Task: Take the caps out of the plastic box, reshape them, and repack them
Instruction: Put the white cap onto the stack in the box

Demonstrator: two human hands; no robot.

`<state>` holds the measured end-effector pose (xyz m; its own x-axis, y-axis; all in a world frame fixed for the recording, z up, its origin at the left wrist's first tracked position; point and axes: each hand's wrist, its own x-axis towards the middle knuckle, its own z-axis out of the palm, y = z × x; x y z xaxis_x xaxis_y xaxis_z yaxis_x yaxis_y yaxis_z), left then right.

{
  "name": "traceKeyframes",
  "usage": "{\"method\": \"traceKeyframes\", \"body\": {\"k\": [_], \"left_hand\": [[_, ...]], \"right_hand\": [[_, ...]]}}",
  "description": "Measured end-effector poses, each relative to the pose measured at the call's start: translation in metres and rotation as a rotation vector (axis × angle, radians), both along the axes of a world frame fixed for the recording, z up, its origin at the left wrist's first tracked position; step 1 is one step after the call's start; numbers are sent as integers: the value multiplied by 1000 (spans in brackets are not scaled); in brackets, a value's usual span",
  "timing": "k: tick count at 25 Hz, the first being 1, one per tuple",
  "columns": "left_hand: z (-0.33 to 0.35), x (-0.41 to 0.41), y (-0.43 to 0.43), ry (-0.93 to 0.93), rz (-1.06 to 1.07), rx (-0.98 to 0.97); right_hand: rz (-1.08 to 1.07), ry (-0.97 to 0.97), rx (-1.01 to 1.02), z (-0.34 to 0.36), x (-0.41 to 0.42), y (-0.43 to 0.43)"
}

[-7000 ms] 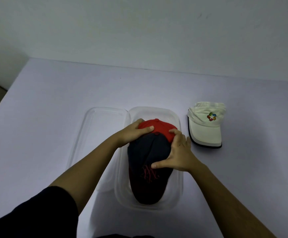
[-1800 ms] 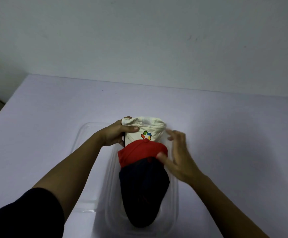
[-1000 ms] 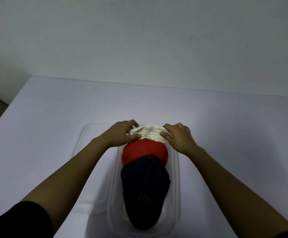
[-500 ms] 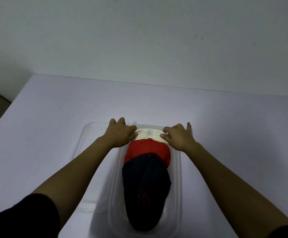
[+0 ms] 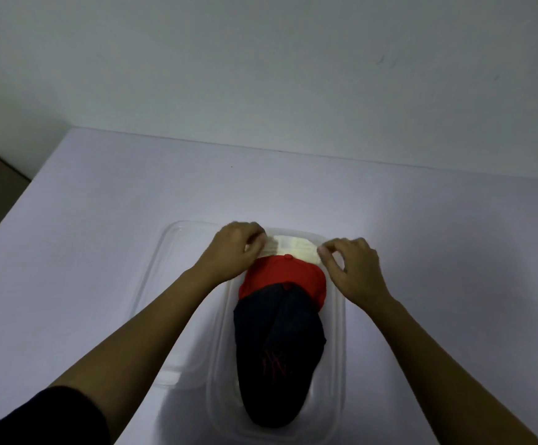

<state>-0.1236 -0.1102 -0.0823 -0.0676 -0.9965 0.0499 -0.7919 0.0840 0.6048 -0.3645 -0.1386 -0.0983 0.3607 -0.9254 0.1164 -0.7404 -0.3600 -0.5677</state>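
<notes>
The left hand (image 5: pixel 235 248) and right hand (image 5: pixel 354 271) pinch the cream fabric cap (image 5: pixel 293 250) by its sides with curled fingers, apparently nesting it behind the red fabric cap (image 5: pixel 283 277) inside the clear plastic box (image 5: pixel 341 316) at the near edge of the desk (image 5: pixel 100 220).

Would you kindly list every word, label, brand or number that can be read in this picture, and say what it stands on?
No text here can be read.
Red stitched mark on the navy cap: too dim and blurred to read.
Red cap, white cap, plastic box: no lettering shows.
</notes>
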Motion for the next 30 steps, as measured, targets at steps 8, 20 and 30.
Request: {"method": "traceKeyframes", "body": {"k": [8,20,30], "left_hand": [[-14,-14,4,-111,-51,321],[-24,-29,85,-16,19,243],[-46,43,118,-68,766,95]], "right_hand": [[121,476,162,-9,20,3],[134,305,228,-8,0,67],[-351,-168,356,-18,-12,113]]}}
